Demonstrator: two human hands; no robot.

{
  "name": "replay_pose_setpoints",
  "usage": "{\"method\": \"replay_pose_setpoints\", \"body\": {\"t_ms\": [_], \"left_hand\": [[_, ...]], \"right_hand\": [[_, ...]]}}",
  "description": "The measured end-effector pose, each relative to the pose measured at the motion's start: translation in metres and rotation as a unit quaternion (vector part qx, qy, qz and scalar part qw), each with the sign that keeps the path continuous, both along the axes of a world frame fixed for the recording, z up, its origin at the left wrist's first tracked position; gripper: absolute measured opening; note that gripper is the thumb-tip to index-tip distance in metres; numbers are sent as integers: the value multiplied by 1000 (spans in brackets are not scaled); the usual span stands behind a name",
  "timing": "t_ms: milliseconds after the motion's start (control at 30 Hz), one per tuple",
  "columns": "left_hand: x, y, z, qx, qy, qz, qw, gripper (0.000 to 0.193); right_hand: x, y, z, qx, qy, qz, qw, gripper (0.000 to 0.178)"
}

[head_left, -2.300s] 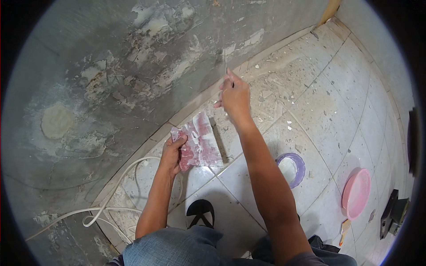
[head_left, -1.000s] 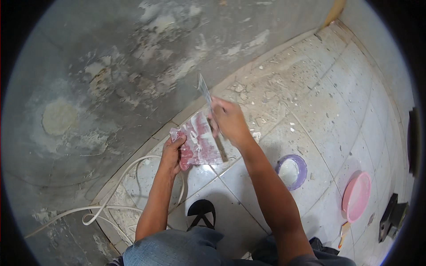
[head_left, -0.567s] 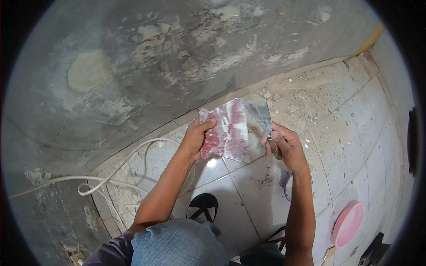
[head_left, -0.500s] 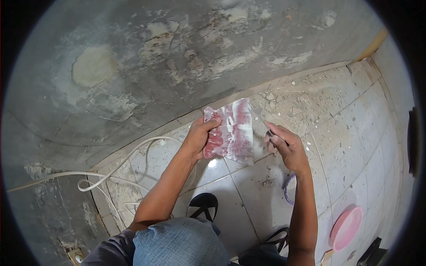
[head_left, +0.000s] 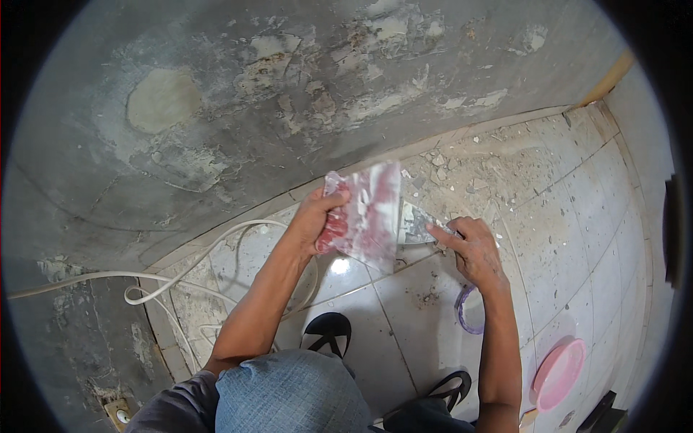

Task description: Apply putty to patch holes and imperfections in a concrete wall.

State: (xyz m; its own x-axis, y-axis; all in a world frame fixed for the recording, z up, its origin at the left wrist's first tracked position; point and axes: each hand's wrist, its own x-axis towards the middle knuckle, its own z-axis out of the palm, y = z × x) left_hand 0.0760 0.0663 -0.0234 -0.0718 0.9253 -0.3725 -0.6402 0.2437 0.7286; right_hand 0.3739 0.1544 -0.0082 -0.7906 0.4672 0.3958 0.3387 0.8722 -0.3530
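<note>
Left hand (head_left: 317, 220) pinches pink-smeared board (head_left: 367, 213) by its left edge, held over tiled floor (head_left: 404, 325); right hand (head_left: 473, 249) closed on scraper (head_left: 417, 224), blade against board's right edge; board looks light, stiff, paste-slick; grip clean edges.

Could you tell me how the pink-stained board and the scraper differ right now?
The board is a broad flat sheet smeared pink and red; the scraper is a small grey blade. The left hand grips the board by its edge; the right hand holds the scraper, blade against the board's side. Both are held above the tiled floor.
</note>
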Motion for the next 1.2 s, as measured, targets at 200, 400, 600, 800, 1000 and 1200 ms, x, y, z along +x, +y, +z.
{"method": "replay_pose_setpoints", "body": {"t_ms": [200, 400, 600, 800, 1000, 1200], "left_hand": [[8, 12, 6, 35, 45, 46, 997, 18], [22, 17, -8, 78, 75, 174, 979, 18], [41, 18, -4, 92, 86, 203, 971, 19], [50, 8, -8, 102, 193, 153, 964, 18], [57, 7, -11, 113, 255, 120, 953, 18], [61, 0, -8, 101, 291, 49, 950, 22]], "right_hand": [[25, -3, -19, -138, 68, -124, 980, 42], [0, -45, 15, -718, 192, -119, 658, 27], [-10, -53, 0, -779, 212, -135, 574, 26], [-20, -50, -18, -796, 280, -104, 526, 27], [-25, -49, -17, -786, 317, -99, 521, 25], [-21, -39, -19, -786, 323, -55, 524, 35]]}}
